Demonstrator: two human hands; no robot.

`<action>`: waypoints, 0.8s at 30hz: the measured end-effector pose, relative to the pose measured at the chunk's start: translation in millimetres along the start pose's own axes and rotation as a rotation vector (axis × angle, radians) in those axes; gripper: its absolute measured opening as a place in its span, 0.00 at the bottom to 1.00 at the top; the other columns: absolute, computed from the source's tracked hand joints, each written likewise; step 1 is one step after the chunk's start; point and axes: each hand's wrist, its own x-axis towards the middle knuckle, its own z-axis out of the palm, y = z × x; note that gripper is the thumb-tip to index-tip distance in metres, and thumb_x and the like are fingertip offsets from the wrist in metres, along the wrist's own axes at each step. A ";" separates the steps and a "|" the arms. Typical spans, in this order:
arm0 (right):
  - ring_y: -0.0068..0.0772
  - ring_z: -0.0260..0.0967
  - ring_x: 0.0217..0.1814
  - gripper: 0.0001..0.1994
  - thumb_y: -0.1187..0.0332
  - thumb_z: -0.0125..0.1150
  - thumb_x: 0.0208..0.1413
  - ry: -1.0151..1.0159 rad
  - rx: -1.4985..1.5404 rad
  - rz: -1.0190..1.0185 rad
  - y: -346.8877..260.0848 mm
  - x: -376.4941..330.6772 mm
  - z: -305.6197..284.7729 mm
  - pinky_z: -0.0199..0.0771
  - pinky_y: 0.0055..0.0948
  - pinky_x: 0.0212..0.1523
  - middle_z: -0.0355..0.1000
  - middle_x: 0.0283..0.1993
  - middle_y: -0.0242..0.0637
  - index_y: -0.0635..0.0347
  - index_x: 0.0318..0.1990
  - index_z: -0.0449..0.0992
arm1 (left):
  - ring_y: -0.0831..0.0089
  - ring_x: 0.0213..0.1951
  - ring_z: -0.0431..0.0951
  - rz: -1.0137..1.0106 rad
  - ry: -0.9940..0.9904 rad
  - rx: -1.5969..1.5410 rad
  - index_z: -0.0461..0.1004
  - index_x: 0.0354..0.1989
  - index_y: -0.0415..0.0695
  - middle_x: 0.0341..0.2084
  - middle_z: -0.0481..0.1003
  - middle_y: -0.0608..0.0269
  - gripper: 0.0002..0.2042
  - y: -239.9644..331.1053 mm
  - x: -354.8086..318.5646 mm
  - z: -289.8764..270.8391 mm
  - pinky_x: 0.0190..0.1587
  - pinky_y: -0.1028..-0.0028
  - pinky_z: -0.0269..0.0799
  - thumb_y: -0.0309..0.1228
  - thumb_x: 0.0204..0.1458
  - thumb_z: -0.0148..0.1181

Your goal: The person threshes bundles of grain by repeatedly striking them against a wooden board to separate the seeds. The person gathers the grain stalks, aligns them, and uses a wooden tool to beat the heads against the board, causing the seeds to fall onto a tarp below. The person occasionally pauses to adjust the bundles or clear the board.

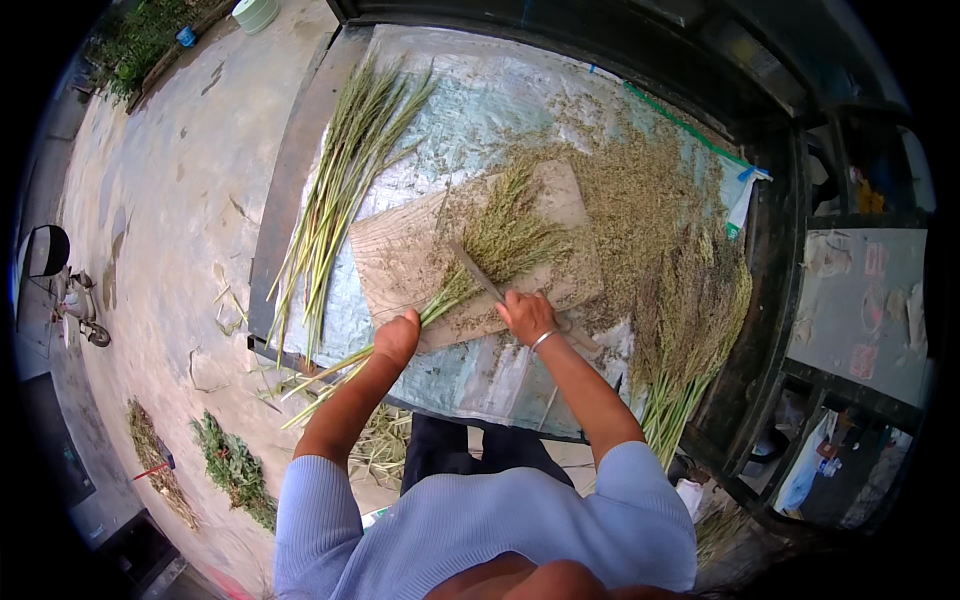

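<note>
My left hand [398,337] is closed round the stems of a bunch of grain stalks [515,235]. Their bushy seed heads fan out over a wooden board [393,245], and the cut stem ends stick out past my wrist at the lower left. In my right hand [527,316], with a bracelet at the wrist, is the handle end of a knife [477,270]. Its narrow blade points up and left, lying across the stalks close to the heads. My fingers hide the handle. Loose seeds [640,185] lie thick beside the board on the right.
A pale plastic sheet [475,85] covers the platform under the board. Another bundle of stalks [335,195] lies at left, and a heap of seed heads [690,310] at right against a dark metal side wall [775,330]. Plant bunches [232,465] and a scooter [80,305] are on the concrete.
</note>
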 end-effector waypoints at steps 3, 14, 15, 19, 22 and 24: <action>0.41 0.69 0.23 0.13 0.58 0.56 0.51 0.011 -0.072 -0.033 68.9 -0.2 -22.4 0.65 0.39 0.28 0.70 0.19 0.39 0.57 0.26 0.65 | 0.55 0.25 0.78 0.043 0.034 -0.044 0.63 0.32 0.41 0.23 0.74 0.50 0.04 -3.6 4.4 9.4 0.25 0.61 0.74 0.28 0.50 0.44; 0.40 0.67 0.25 0.12 0.60 0.59 0.49 0.203 -0.026 0.082 4.6 -4.0 -54.1 0.63 0.36 0.30 0.65 0.20 0.37 0.55 0.25 0.64 | 0.55 0.25 0.78 0.003 0.041 -0.049 0.64 0.31 0.41 0.23 0.73 0.49 0.04 -0.5 1.2 5.8 0.24 0.61 0.73 0.28 0.50 0.44; 0.39 0.67 0.24 0.13 0.61 0.59 0.48 0.190 0.033 -0.056 -25.4 3.1 -44.3 0.63 0.36 0.29 0.65 0.18 0.37 0.55 0.25 0.63 | 0.56 0.25 0.77 0.000 0.030 -0.043 0.64 0.31 0.41 0.23 0.73 0.49 0.04 0.7 1.4 3.5 0.24 0.61 0.73 0.28 0.50 0.44; 0.39 0.67 0.22 0.13 0.60 0.59 0.48 0.017 0.046 -0.135 -22.0 6.4 -3.9 0.64 0.37 0.29 0.66 0.17 0.38 0.56 0.24 0.63 | 0.56 0.24 0.77 0.012 0.049 -0.001 0.63 0.31 0.42 0.22 0.73 0.50 0.04 -4.0 5.7 13.3 0.23 0.61 0.73 0.27 0.50 0.44; 0.42 0.67 0.21 0.13 0.59 0.57 0.51 -0.036 -0.067 0.099 60.5 0.0 -14.1 0.65 0.38 0.26 0.67 0.18 0.38 0.57 0.26 0.64 | 0.56 0.23 0.77 0.057 0.096 -0.034 0.63 0.31 0.42 0.21 0.74 0.51 0.04 -6.0 6.2 21.4 0.22 0.61 0.73 0.28 0.50 0.44; 0.45 0.66 0.19 0.13 0.59 0.56 0.52 -0.013 -0.159 0.319 92.7 6.6 -38.6 0.64 0.41 0.23 0.67 0.16 0.40 0.57 0.26 0.64 | 0.55 0.24 0.77 0.043 0.071 -0.039 0.63 0.31 0.41 0.21 0.74 0.51 0.04 -7.0 9.1 18.9 0.23 0.61 0.73 0.28 0.50 0.44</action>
